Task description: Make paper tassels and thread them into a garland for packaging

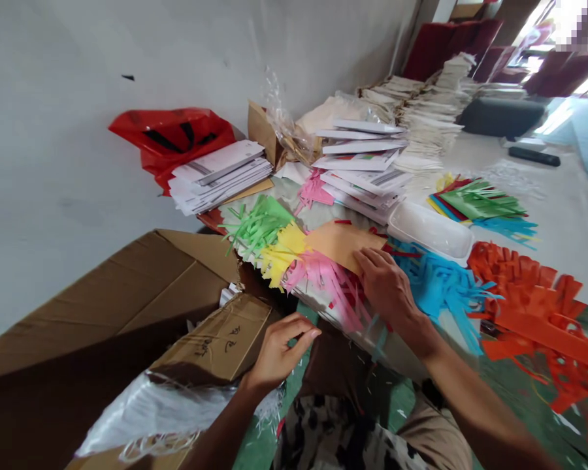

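Note:
My right hand (386, 287) is at the near edge of a light orange piece of paper (340, 240), with its fingertips on top and the thumb hidden. Below and left of it, my left hand (283, 349) hovers over the gap between table and box, fingers loosely curved, the thumb a little apart, no object visible in it. Fringed paper in green (262, 225), yellow (285, 251) and pink (330, 281) lies overlapping along the table edge beside the orange piece. Blue fringed paper (438, 281) spreads to the right of my right hand.
A large open cardboard box (127, 287) stands at left, holding a smaller carton (225, 333) and white stringy material (161, 411). Envelope stacks (225, 166), a white plastic tray (428, 230), red-orange fringed paper (543, 320) and a red bag (171, 137) surround the work area.

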Action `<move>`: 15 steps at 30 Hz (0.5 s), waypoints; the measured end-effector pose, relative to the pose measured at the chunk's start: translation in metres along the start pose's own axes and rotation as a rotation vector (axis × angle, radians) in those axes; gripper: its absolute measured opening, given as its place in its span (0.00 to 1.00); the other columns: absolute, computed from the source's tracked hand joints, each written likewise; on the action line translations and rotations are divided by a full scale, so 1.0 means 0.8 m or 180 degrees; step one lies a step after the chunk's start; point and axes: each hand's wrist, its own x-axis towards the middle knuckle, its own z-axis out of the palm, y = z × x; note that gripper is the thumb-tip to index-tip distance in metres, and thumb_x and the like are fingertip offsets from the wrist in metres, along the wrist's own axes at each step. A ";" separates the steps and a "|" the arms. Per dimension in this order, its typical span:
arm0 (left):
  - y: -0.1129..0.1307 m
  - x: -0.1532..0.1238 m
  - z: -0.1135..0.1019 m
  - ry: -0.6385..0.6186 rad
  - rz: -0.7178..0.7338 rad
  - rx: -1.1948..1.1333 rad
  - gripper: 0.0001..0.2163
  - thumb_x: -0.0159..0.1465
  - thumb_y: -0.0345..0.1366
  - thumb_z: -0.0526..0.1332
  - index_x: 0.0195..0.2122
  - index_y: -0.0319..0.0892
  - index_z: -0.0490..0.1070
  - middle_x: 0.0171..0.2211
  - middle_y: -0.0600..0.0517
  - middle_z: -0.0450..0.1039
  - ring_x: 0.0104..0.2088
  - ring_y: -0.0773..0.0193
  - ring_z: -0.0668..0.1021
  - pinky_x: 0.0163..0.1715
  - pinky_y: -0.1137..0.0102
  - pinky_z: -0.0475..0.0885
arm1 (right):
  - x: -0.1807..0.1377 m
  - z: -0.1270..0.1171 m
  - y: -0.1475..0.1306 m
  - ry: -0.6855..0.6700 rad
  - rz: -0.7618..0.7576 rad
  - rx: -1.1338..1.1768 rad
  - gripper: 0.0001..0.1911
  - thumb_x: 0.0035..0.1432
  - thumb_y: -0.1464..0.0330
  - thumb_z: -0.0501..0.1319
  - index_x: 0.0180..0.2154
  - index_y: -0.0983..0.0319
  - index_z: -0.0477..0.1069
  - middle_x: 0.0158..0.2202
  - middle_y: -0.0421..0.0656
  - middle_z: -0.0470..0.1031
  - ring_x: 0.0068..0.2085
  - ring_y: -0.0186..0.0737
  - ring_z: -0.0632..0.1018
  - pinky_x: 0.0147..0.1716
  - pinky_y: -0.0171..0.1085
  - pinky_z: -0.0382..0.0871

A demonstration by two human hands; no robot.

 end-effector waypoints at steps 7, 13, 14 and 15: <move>0.020 0.033 -0.065 0.0706 0.0030 0.0243 0.12 0.71 0.43 0.65 0.35 0.44 0.84 0.33 0.49 0.82 0.34 0.61 0.80 0.39 0.69 0.74 | -0.059 -0.032 -0.002 0.0105 0.0330 0.0192 0.21 0.69 0.74 0.58 0.59 0.61 0.78 0.64 0.52 0.76 0.60 0.57 0.78 0.59 0.55 0.75; 0.024 0.045 -0.030 0.0475 0.0271 0.0098 0.08 0.71 0.35 0.64 0.36 0.46 0.83 0.33 0.52 0.80 0.35 0.62 0.80 0.39 0.70 0.74 | -0.132 -0.156 -0.017 -0.0042 0.1232 0.2178 0.08 0.71 0.66 0.64 0.40 0.55 0.83 0.44 0.43 0.85 0.43 0.41 0.85 0.44 0.39 0.81; 0.027 0.046 -0.013 0.0230 0.0366 0.0053 0.07 0.71 0.33 0.64 0.38 0.47 0.83 0.34 0.53 0.81 0.35 0.63 0.81 0.38 0.70 0.74 | -0.142 -0.183 -0.024 -0.0072 0.1239 0.2512 0.06 0.69 0.66 0.66 0.39 0.55 0.82 0.42 0.42 0.85 0.42 0.41 0.85 0.42 0.38 0.81; 0.031 0.048 0.005 -0.0023 0.0492 0.0008 0.07 0.71 0.32 0.64 0.39 0.47 0.83 0.35 0.53 0.81 0.35 0.64 0.81 0.37 0.71 0.75 | -0.153 -0.209 -0.031 -0.0161 0.1191 0.2771 0.04 0.68 0.65 0.68 0.39 0.53 0.83 0.42 0.41 0.85 0.41 0.40 0.85 0.42 0.37 0.81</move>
